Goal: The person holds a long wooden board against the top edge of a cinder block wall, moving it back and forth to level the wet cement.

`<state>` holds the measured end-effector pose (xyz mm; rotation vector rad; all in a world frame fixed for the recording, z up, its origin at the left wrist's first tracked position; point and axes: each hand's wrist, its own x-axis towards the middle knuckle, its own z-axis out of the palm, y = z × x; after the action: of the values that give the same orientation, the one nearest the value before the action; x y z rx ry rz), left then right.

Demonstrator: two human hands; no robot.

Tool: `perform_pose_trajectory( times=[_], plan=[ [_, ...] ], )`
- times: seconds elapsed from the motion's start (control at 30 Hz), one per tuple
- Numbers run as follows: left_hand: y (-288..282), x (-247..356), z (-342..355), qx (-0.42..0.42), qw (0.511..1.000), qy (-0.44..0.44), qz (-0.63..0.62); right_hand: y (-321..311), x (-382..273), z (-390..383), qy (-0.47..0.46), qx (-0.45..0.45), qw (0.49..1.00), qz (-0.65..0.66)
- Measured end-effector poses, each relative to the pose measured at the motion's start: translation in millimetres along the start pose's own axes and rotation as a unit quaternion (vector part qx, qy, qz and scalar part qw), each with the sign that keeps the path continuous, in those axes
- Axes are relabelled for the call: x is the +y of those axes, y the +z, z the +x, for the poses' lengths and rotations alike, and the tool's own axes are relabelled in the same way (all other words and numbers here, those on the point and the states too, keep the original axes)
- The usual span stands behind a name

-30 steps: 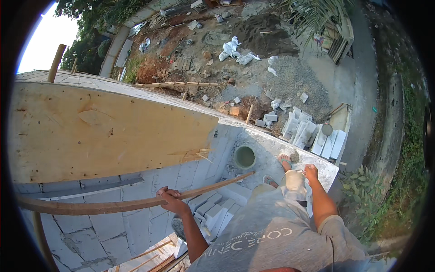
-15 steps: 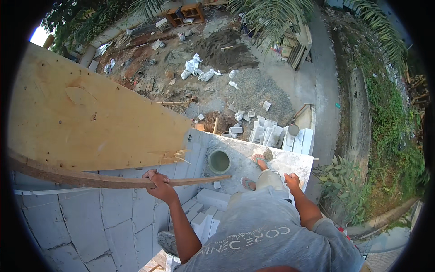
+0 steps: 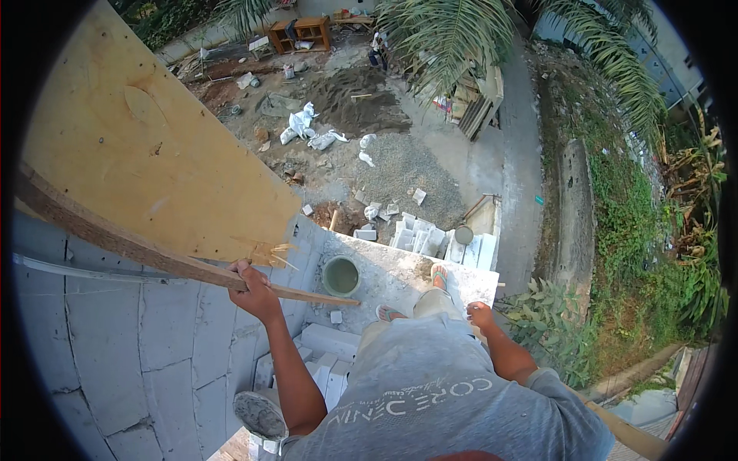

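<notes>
My left hand (image 3: 252, 289) grips a long wooden batten (image 3: 123, 240) that runs diagonally beside a yellow plywood board (image 3: 154, 177) and a grey block wall (image 3: 169, 361). My right hand (image 3: 480, 313) is beside my thigh with its fingers curled; anything inside them is hidden. My sandalled feet (image 3: 440, 276) are on a dusty concrete ledge (image 3: 384, 269), near a round bucket of greyish liquid (image 3: 341, 276). Pale blocks (image 3: 323, 338) lie below my left arm, with a mortar-coated bucket (image 3: 260, 419) farther down.
Beyond the ledge lies the yard far below, with a gravel pile (image 3: 396, 173), white sacks (image 3: 301, 123), stacked white slabs (image 3: 419, 238) and a wooden cabinet (image 3: 300, 34). Another person (image 3: 378, 50) stands back there. A concrete lane (image 3: 519, 192), palm fronds and greenery are at the right.
The view has swung right, showing more lane and the person behind. My left hand and batten appear higher and farther left; my right hand has dropped slightly toward my leg.
</notes>
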<state>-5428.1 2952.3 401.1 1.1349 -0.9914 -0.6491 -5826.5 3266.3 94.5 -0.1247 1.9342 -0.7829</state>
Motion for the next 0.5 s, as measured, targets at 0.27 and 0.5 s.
perform_pose_trajectory(
  times=[0.27,0.5],
  plan=[
    [16.7,-1.8,-5.3,0.019,0.999,0.013,0.026,-16.8,-46.4,25.4,-0.065,-0.097,0.992,-0.048],
    [36.7,-9.9,-20.2,0.019,0.998,0.010,0.056,-40.4,-84.0,54.3,-0.070,-0.038,0.996,-0.037]
  ],
)
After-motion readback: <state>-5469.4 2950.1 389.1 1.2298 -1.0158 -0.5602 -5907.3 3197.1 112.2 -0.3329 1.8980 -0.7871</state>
